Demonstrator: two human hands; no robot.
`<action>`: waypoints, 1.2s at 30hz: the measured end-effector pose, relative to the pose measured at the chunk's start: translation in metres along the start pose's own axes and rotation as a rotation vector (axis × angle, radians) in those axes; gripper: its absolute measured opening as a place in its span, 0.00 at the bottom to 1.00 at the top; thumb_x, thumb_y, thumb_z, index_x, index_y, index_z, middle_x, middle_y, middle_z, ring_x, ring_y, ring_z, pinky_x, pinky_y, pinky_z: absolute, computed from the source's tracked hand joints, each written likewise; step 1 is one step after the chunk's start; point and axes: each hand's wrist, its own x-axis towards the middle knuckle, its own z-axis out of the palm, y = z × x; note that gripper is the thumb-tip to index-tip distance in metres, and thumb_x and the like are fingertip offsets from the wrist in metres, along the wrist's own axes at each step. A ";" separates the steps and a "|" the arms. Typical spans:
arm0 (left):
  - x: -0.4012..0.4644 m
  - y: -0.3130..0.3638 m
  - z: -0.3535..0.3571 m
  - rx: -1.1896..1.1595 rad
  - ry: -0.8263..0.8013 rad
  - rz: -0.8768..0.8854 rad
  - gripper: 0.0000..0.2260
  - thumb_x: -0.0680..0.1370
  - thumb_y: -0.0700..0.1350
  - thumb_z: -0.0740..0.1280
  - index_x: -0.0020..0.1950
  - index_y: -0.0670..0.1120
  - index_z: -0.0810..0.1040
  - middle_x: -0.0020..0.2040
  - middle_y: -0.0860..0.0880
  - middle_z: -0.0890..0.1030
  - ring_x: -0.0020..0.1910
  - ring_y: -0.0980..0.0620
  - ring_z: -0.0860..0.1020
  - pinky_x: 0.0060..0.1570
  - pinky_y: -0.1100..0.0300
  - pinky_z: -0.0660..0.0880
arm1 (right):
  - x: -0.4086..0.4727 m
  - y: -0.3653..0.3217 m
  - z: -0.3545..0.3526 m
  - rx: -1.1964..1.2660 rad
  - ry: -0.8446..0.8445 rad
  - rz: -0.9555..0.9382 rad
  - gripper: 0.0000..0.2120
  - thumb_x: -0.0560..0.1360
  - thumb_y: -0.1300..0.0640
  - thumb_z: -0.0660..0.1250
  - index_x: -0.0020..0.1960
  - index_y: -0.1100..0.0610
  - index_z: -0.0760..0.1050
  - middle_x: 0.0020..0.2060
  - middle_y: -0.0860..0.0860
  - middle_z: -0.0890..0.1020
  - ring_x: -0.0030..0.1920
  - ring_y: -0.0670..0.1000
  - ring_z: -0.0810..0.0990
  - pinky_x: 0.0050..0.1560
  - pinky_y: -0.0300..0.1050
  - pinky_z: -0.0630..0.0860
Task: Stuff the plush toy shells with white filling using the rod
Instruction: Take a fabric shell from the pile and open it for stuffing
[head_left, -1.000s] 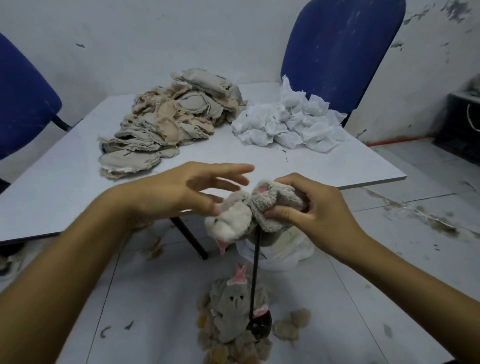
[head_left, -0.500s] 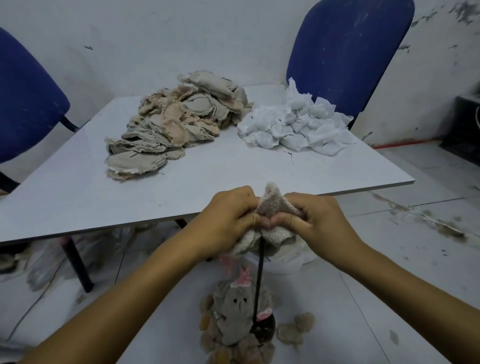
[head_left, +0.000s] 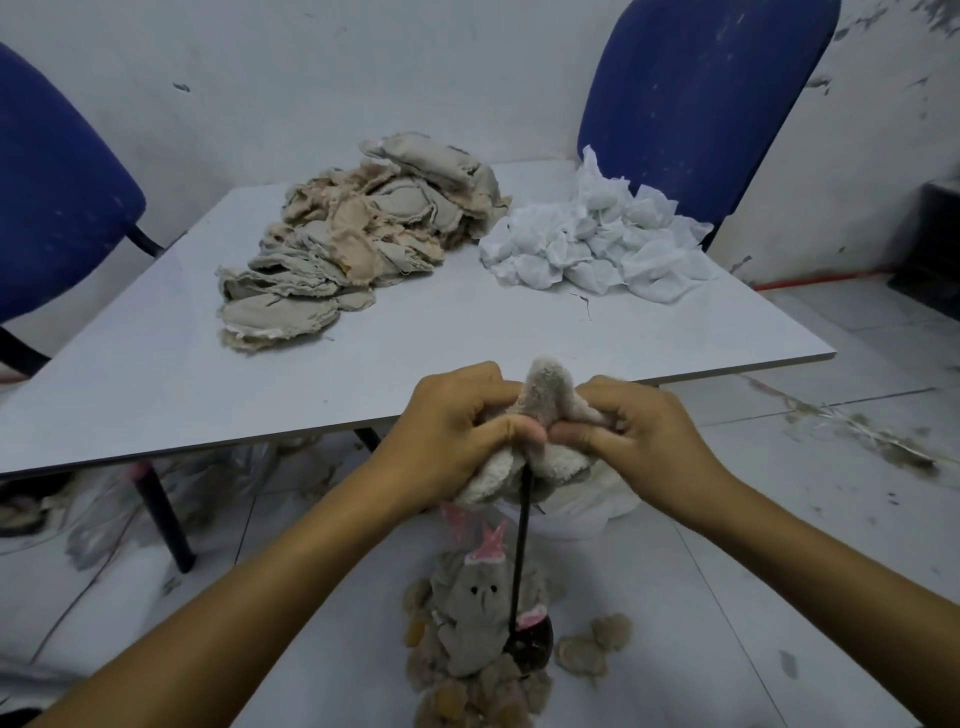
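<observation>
Soft, even, cool-toned light fills the room, rather dim, with no glare. A faint shadow lies under the table (head_left: 156, 395). The wide lens bends the table edge and the chairs (head_left: 701, 104) near the borders. Fine detail is smeared, especially on the floor at far right

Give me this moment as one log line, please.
step: stuffing | left hand: holds plush shell | right hand: holds plush shell | rod: upright, entering shell from below
</observation>
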 end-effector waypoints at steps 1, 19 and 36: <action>0.001 0.002 -0.001 -0.091 0.065 0.015 0.02 0.72 0.45 0.74 0.40 0.51 0.82 0.35 0.57 0.74 0.36 0.63 0.73 0.38 0.64 0.67 | 0.001 -0.003 -0.004 0.080 0.103 -0.008 0.06 0.70 0.60 0.76 0.43 0.51 0.81 0.37 0.45 0.81 0.39 0.40 0.77 0.40 0.34 0.72; -0.007 0.004 -0.004 -0.286 0.098 -0.113 0.06 0.71 0.44 0.76 0.46 0.47 0.82 0.41 0.52 0.83 0.43 0.52 0.81 0.44 0.53 0.79 | -0.004 -0.010 0.005 0.288 0.276 -0.032 0.11 0.68 0.54 0.78 0.47 0.49 0.79 0.40 0.42 0.83 0.42 0.44 0.83 0.40 0.36 0.78; -0.009 -0.007 0.004 -0.018 -0.075 -0.128 0.11 0.73 0.46 0.75 0.49 0.41 0.81 0.42 0.46 0.82 0.43 0.46 0.78 0.44 0.46 0.75 | -0.010 -0.004 0.013 0.120 0.076 0.142 0.12 0.68 0.56 0.77 0.50 0.50 0.80 0.41 0.45 0.84 0.43 0.46 0.83 0.45 0.42 0.80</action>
